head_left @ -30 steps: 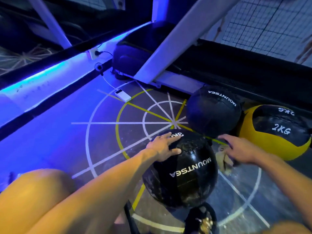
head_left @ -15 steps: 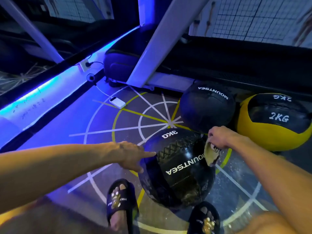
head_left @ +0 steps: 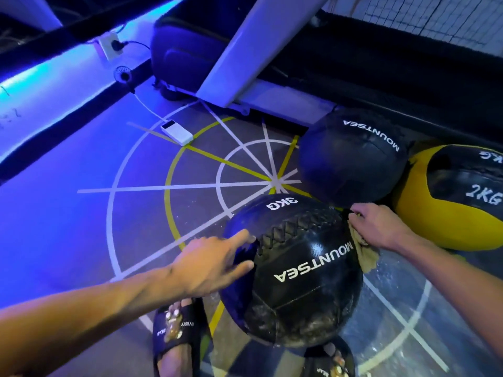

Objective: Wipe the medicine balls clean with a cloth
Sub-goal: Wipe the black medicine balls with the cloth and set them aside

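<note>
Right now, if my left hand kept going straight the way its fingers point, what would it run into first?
The 3 kg ball. Your left hand points right, with its fingertips already at the ball's left side, near the stitched seam; they look to be touching it, though depth is unclear.

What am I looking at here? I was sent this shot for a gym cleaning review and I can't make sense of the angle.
The picture comes from a camera worn on a person's head, looking down at their own arms. On the marked gym floor lies a black 3KG medicine ball. The left hand touches its side with straight fingers. The right hand grips a tan cloth against the ball's other side. Behind sit another black ball and a yellow 2KG ball. A white power bank lies farther off, and the sandalled feet show below.
</note>
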Tool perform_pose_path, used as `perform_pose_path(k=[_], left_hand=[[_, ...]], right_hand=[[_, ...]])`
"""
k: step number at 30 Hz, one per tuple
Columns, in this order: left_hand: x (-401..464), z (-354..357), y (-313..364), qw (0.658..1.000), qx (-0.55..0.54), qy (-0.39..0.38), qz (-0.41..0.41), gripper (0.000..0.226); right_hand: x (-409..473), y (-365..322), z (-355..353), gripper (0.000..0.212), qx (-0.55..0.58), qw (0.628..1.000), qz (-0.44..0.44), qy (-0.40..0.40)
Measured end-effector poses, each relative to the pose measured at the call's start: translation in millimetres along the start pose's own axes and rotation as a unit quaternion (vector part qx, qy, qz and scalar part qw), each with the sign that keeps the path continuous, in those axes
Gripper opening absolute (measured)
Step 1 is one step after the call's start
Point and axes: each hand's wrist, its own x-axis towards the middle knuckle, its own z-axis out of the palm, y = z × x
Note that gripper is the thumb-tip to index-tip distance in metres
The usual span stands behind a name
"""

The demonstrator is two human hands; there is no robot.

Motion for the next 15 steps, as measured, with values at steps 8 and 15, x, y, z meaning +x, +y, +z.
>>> perform_pose_path(k=[8,15], left_hand=[[11.2,20.6,-26.9,0.925,-0.349,0.123,-0.087,0.031],[10.0,-18.7,-61.3,0.839,-0.444,0.266,-0.166,0.037]], right_hand=[[25.2,-13.3,13.0,0.023,0.039,0.995,-0.031,0.089],[43.5,-60.5,-4.4,0.029,0.150,0.979,-0.045,0.131]])
